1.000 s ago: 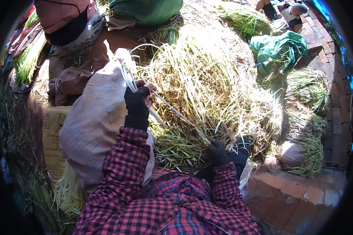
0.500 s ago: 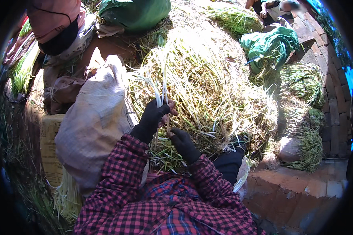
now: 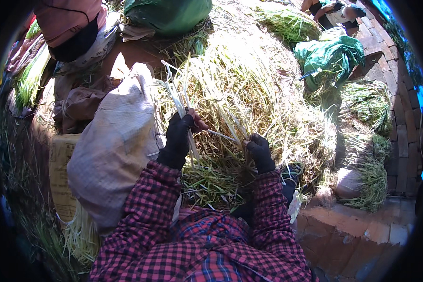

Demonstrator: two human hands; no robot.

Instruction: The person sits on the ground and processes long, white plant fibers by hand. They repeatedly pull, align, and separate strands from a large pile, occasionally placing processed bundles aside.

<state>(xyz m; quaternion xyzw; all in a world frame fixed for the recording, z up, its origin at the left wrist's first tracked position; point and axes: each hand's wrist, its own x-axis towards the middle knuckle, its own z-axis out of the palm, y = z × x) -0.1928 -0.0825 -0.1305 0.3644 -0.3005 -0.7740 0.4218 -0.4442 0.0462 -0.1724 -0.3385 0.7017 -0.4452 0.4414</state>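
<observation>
My left hand [image 3: 177,136], in a dark fingerless glove, is closed round a small bunch of long white plant stalks [image 3: 175,96]. The stalks stick up above the fist and hang below it. My right hand [image 3: 259,151], gloved the same way, is pinched on thin dry leaf strands [image 3: 239,134] to the right. A single pale stalk [image 3: 221,135] stretches between the two hands. Both hands hover over a big heap of straw-coloured and green stalks [image 3: 254,103], which lies in front of me.
A full whitish sack [image 3: 113,150] leans at my left by a yellow carton [image 3: 62,176]. Green bags [image 3: 169,16] and a green net bundle [image 3: 329,58] lie beyond. A person [image 3: 333,14] sits far right. Brick edging [image 3: 352,225] runs at the right.
My right hand has moved right and slightly up, away from the left, with the leaf strands. My left hand has shifted slightly left, and its stalks now lean left.
</observation>
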